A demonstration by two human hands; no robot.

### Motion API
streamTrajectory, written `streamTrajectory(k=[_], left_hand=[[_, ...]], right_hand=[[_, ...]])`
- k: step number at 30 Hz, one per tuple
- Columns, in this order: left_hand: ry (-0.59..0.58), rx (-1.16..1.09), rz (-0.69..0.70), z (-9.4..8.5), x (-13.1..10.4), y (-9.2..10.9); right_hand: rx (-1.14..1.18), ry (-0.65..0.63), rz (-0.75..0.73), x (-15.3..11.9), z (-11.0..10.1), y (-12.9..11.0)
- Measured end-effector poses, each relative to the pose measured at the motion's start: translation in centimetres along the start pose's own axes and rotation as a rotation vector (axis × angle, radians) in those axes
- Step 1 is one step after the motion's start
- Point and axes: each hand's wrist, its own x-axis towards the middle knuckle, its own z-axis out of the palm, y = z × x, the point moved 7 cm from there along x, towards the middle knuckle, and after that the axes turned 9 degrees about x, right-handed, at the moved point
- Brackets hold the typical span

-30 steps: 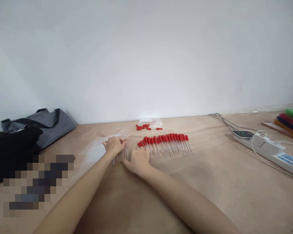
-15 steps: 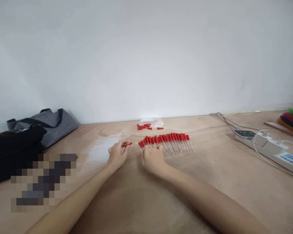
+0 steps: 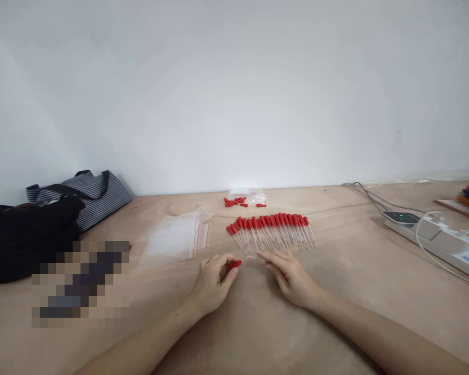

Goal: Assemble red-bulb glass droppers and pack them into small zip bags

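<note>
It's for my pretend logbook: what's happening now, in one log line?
left hand: holds red bulb; right hand: fingers at clear tube; beyond hands: row of red-topped tubes; farther back: loose red bulbs

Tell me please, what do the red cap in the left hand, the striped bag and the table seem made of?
Red cap, in the left hand: smooth, evenly coloured, probably rubber or soft plastic.
Striped bag: matte fabric, judging by its slack handles.
Table: wood or veneer, dull, faintly grained.
</note>
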Motion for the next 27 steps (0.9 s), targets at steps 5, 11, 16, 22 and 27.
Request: streamTrajectory(k=[5, 11, 16, 22, 27], left_hand=[[-0.025, 0.005, -0.011, -0.1, -0.3, 0.0], [-0.037, -0.02, 0.011, -0.3, -0.2, 0.4], [-0.041, -0.044, -0.014, -0.4, 0.0, 0.4], [-0.018, -0.05, 0.025, -0.6, 0.1, 0.5], [-0.014, -0.044, 0.045, -0.5, -0.2, 0.4]], right_hand=[[0.014, -0.039, 0.02, 0.2, 0.6, 0.0], [0.013, -0.071, 0.025, 0.4, 1.2, -0.1], [-0.003, -0.048, 0.038, 0.5, 1.4, -0.4], [0.019, 0.001, -0.001, 0.7, 1.7, -0.9], [-0.092, 0.018, -0.107, 0.7, 1.7, -1.3]])
